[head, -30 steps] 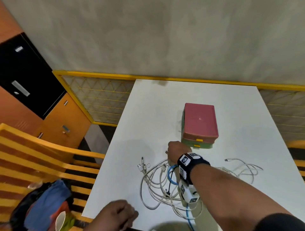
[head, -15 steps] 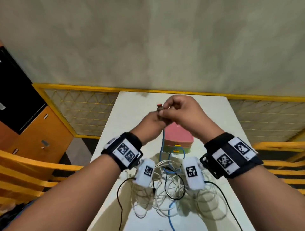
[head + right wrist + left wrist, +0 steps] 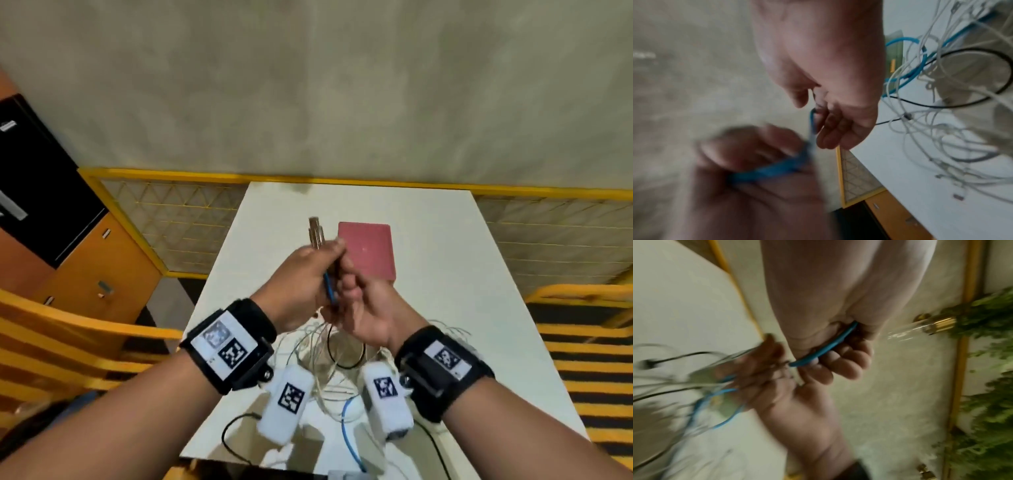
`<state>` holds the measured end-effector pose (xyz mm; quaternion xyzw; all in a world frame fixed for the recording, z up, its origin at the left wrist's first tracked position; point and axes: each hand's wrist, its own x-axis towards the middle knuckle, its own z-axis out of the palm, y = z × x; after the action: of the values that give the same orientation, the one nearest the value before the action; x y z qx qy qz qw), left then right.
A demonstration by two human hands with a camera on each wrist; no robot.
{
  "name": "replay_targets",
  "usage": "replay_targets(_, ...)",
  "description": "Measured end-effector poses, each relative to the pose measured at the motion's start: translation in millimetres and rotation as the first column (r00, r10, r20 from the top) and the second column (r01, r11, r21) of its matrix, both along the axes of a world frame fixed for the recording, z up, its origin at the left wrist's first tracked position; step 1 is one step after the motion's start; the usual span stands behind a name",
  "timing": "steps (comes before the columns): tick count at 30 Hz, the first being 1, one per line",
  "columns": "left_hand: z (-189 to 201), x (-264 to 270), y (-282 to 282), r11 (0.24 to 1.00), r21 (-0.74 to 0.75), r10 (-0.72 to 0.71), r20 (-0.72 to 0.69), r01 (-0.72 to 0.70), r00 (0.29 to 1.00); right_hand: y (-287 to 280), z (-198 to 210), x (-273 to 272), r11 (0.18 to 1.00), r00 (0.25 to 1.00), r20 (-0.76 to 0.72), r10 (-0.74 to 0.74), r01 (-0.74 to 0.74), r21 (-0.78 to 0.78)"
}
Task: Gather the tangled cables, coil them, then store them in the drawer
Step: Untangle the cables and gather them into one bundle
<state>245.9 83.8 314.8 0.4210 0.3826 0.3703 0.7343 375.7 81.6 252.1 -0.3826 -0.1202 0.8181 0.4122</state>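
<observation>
Since half a second ago we have drawn our hands lower. Our left hand [image 3: 301, 274] pinches the thin blue round cable [image 3: 329, 287] near its plugs; our right hand [image 3: 368, 308] curls around it below. The white tangle [image 3: 318, 346] remains uncoiled on the table, the pink-topped plastic drawer box [image 3: 366, 250] unused.
</observation>
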Motion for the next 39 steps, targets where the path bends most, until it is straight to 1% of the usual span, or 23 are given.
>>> replay_targets(2,-32.4,-11.7,-22.2,0.995,-0.093,0.017,-0.062,-0.023,0.998,13.7,-0.7,3.8,0.997,0.998,0.008,-0.058,0.059,-0.054)
replay_targets(4,-63.4,-26.3,-43.4,0.973,-0.230,-0.030,-0.064,0.014,0.998,20.4,-7.8,6.9,0.990,0.994,0.079,-0.074,0.083,-0.112)
replay_targets(7,-102.4,-54.4,-76.1,0.910,-0.378,-0.232,-0.124,0.170,0.965,21.0,-24.0,7.4,0.976,0.983,0.154,-0.094,0.122,-0.179)
replay_targets(9,-116.8,-74.5,-94.6,0.850,-0.427,-0.415,-0.186,0.307,0.890,18.0,-34.0,10.9,0.962,0.975,0.184,-0.127,0.166,-0.215)
replay_targets(11,-120.4,-94.1,-105.1,0.761,-0.483,-0.592,-0.242,0.434,0.769,14.3,-44.9,15.4,0.947,0.966,0.200,-0.162,0.210,-0.244)
replay_targets(13,-113.8,-105.7,-108.0,0.685,-0.517,-0.704,-0.289,0.513,0.649,8.3,-55.0,17.8,0.938,0.961,0.200,-0.193,0.241,-0.251)
replay_targets(14,-108.1,-105.3,-106.0,0.681,-0.504,-0.715,-0.300,0.532,0.631,4.6,-59.2,17.8,0.937,0.959,0.194,-0.205,0.250,-0.243)
replay_targets(15,-100.5,-99.1,-100.6,0.716,-0.460,-0.683,-0.304,0.526,0.664,1.6,-63.0,17.9,0.941,0.958,0.197,-0.208,0.251,-0.228)
replay_targets(16,-92.5,-87.6,-92.9,0.791,-0.388,-0.595,-0.306,0.473,0.743,-1.2,-65.5,17.4,0.948,0.959,0.202,-0.200,0.241,-0.207)
replay_targets(17,-86.8,-72.9,-82.7,0.880,-0.311,-0.452,-0.310,0.360,0.837,-3.6,-67.1,16.3,0.956,0.960,0.210,-0.185,0.226,-0.187)
replay_targets(18,-81.3,-56.2,-70.0,0.949,-0.229,-0.285,-0.340,0.215,0.896,-6.8,-66.4,15.3,0.965,0.965,0.201,-0.167,0.202,-0.167)
replay_targets(19,-81.9,-39.1,-54.3,0.987,-0.132,-0.136,-0.394,0.091,0.909,-9.0,-65.6,14.4,0.971,0.970,0.187,-0.155,0.184,-0.150)
replay_targets(20,-81.7,-22.8,-40.4,0.999,-0.034,-0.042,-0.451,0.030,0.891,-11.7,-63.9,13.1,0.975,0.975,0.163,-0.150,0.173,-0.138)
replay_targets(21,-86.6,-7.5,-27.4,0.998,0.049,-0.005,-0.502,0.035,0.865,-13.7,-62.6,12.0,0.976,0.978,0.146,-0.152,0.171,-0.133)
replay_targets(23,-101.1,11.7,-15.3,0.971,0.172,-0.023,-0.632,0.169,0.775,-17.5,-58.6,11.2,0.973,0.978,0.124,-0.170,0.187,-0.138)
replay_targets(25,-112.2,21.7,-16.5,0.927,0.212,-0.064,-0.724,0.310,0.687,-20.2,-52.9,14.0,0.973,0.977,0.137,-0.161,0.180,-0.144)
replay_targets(27,-111.0,24.5,-23.6,0.897,0.225,-0.105,-0.728,0.380,0.678,-21.0,-48.0,18.0,0.977,0.977,0.175,-0.125,0.152,-0.152)
replay_targets(30,-104.0,19.3,-32.9,0.874,0.240,-0.133,-0.716,0.422,0.685,-21.7,-43.6,19.6,0.985,0.981,0.186,-0.048,0.077,-0.152)
replay_targets(32,-97.3,10.6,-40.3,0.821,0.215,-0.209,-0.749,0.529,0.628,-19.0,-44.0,23.2,0.987,0.982,0.185,-0.027,0.056,-0.153)
replay_targets(35,-91.9,-13.3,-64.6,0.707,0.034,-0.444,-0.756,0.706,0.481,-8.6,-42.6,35.5,0.980,0.983,0.175,-0.047,0.079,-0.182)
replay_targets(36,-94.5,-25.7,-75.1,0.654,-0.031,-0.513,-0.752,0.755,0.414,-4.7,-41.7,40.2,0.975,0.983,0.174,-0.064,0.099,-0.197)
replay_targets(37,-99.7,-39.8,-86.3,0.563,-0.073,-0.561,-0.765,0.823,0.316,-1.5,-42.2,44.5,0.971,0.980,0.177,-0.087,0.123,-0.205)
replay_targets(39,-113.3,-68.1,-108.0,0.339,-0.141,-0.611,-0.785,0.930,0.103,4.7,-45.4,51.6,0.964,0.969,0.203,-0.139,0.179,-0.195)
